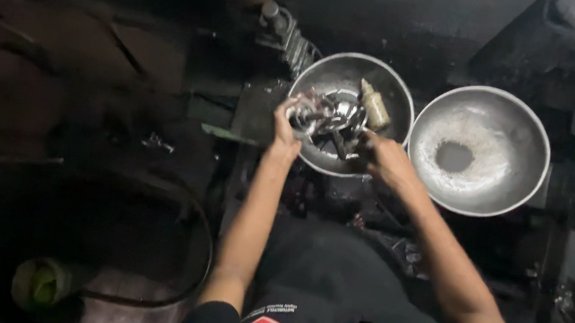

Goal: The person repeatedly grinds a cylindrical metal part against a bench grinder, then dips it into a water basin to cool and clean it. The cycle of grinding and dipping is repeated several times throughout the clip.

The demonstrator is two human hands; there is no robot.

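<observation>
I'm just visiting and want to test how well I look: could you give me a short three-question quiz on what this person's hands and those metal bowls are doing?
1. True or false: both hands are at the same metal bowl.
2. Which bowl holds the shiny metal parts? A) the one nearer the person's left side B) the one on the right with a dark patch in its middle
3. What pale object lies in the bowl with the parts?

Key:
1. True: the left hand and the right hand both reach into the left bowl.
2. A: the metal parts lie there; the right bowl shows only a pale film.
3. A small bottle.
</observation>
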